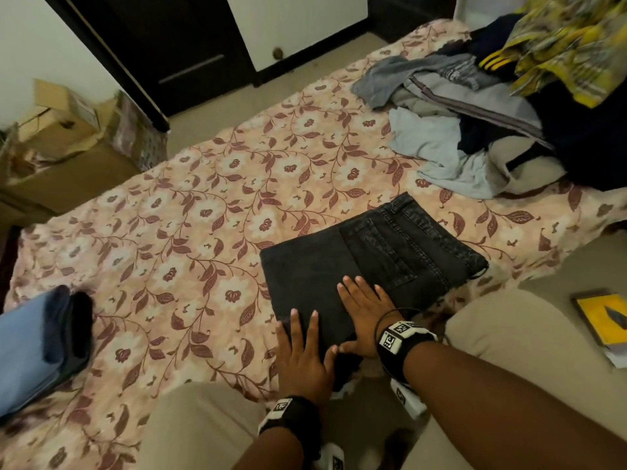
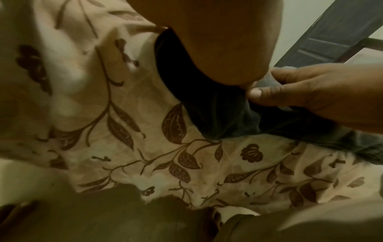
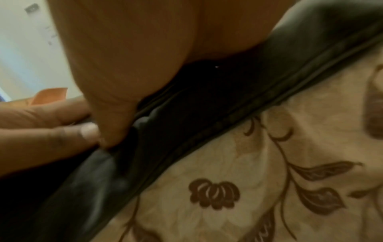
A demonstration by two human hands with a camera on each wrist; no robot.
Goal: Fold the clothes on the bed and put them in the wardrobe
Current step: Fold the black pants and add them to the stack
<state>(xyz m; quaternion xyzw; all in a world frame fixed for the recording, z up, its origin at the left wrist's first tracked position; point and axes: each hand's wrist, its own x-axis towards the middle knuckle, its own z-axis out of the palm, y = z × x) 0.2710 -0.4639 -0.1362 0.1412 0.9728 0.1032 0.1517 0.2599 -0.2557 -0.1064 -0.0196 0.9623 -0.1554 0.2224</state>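
Floral bedsheet (image 1: pixel 203 205) at lower centre carries folded black jeans (image 1: pixel 366 262), flat left hand (image 1: pixel 303 354) and right hand (image 1: pixel 364 315) pressing them, probably setting creases.

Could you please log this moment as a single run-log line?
stage: flattening folded black jeans | left hand: flat on jeans | right hand: flat on jeans | unfolded pile: remaining
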